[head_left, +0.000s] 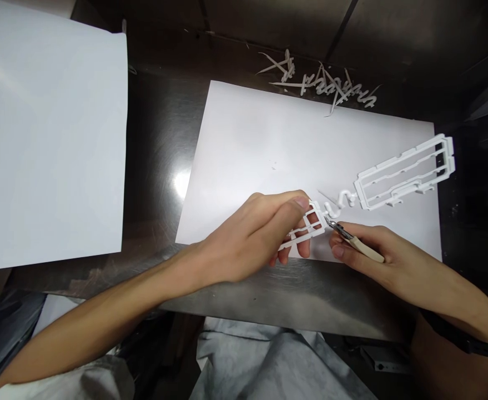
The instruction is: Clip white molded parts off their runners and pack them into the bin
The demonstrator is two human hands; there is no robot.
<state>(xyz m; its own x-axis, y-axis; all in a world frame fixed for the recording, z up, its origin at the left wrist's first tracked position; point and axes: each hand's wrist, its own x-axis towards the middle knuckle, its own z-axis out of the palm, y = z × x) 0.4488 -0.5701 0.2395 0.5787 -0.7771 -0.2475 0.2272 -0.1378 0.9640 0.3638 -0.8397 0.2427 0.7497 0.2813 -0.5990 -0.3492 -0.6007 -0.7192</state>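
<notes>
My left hand (252, 236) grips one end of a white plastic frame part (310, 225) just above the near edge of a white paper sheet (268, 150). My right hand (377, 250) holds small nippers (354, 238) with a beige handle, their metal tip touching the curly runner (341, 203) beside the held end. That runner links to a longer white plastic frame (406, 173) lying on the sheet to the right.
A pile of cut white plastic scraps (322, 83) lies beyond the sheet's far edge. A second, larger white sheet (48, 139) covers the left of the shiny metal table (160, 155). Grey cloth on my lap shows below the table edge.
</notes>
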